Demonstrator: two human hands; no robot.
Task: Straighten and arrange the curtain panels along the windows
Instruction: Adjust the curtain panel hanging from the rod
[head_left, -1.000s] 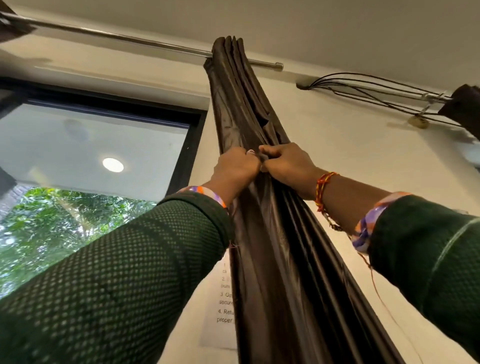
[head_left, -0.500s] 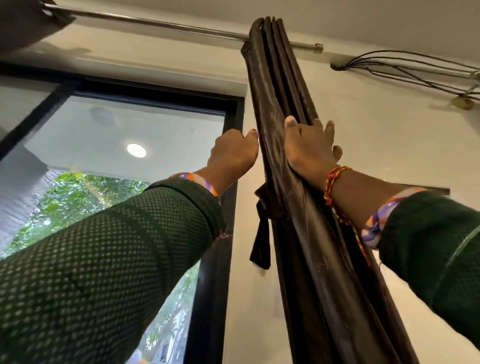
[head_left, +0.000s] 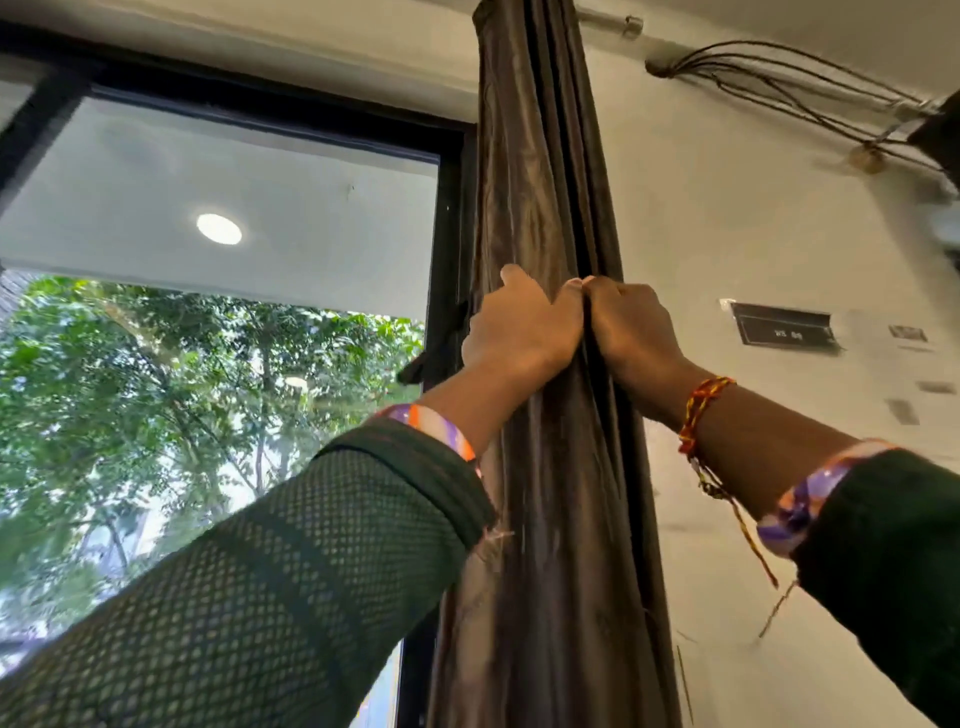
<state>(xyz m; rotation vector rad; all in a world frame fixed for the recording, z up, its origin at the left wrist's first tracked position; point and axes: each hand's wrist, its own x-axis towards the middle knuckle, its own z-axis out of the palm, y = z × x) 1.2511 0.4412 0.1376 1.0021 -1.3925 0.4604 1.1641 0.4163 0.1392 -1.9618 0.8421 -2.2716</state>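
Note:
A dark brown curtain panel (head_left: 540, 156) hangs bunched in narrow folds from a metal rod (head_left: 613, 23), just right of the black window frame (head_left: 447, 218). My left hand (head_left: 519, 325) grips the folds from the left, fingers curled into the fabric. My right hand (head_left: 631, 325) grips them from the right at the same height. The two hands meet knuckle to knuckle over the middle of the panel. A loose dark tie strap (head_left: 441, 343) dangles at the curtain's left edge. Below my arms the panel falls out of view.
The window pane (head_left: 208, 338) fills the left, with trees outside and a ceiling light reflected. A bundle of cables (head_left: 779, 78) runs along the top of the white wall. A small dark sign (head_left: 784, 327) is fixed to the wall on the right.
Half a second ago both hands lay higher, the right flat on the folds and the left beside them. Now both have dropped lower and closed on the curtain together.

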